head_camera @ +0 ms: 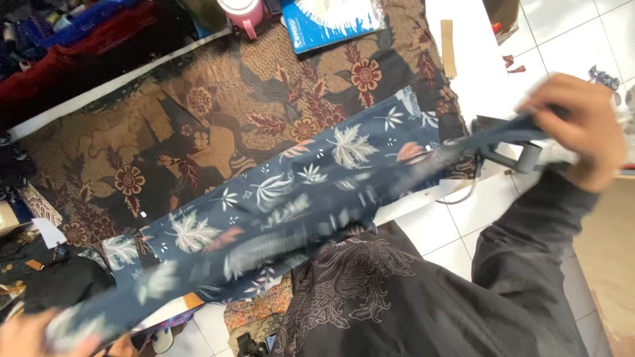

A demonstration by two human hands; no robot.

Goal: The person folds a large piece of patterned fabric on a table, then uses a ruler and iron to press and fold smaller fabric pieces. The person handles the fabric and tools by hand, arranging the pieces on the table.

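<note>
Navy leaf-print strip (291,198), pulled taut above the brown batik cloth (218,125) between left hand (33,334), closed on its near-left end, and right hand (582,125), pinching its far-right end; stretching step, next needing even tension.

You're in a tailoring workshop: brown floral batik cloth (218,125) covers the surface (473,59), folded fabrics (73,39) pile alongside, fabric scraps (512,64) litter the tiled floor (569,33).

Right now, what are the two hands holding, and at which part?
Both hold one strip of navy leaf-print fabric, stretched between them: the right hand grips its far end, the left hand its near end.
</note>
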